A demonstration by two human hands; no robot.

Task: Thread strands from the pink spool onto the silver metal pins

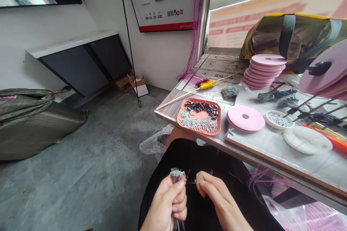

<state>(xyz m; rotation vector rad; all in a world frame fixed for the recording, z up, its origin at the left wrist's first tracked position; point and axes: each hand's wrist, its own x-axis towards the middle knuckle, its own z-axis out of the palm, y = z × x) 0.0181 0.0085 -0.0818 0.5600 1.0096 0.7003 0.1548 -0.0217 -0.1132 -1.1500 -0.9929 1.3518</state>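
My left hand (173, 198) is closed around a bundle of thin grey wire-like pieces (176, 175), their pale tips fanning out above the thumb and the rest hanging below the fist. Close by on the right, my right hand (213, 189) is pinched on a thin purple line (191, 183) that stretches across to the left hand. Something beige covers the fingertips. Both hands are above the black cloth (200, 158) over my lap. An orange tray (179, 117) on the table holds black beads, greenish tubes and small silvery pieces.
Pink discs (246, 118) lie on the table, with a stack of pink discs (264, 72) behind. A white bowl (279, 120) and a white round lid (307, 140) sit to the right. A thin stick (176, 99) crosses the table corner. Purple strands (195, 25) hang by the wall.
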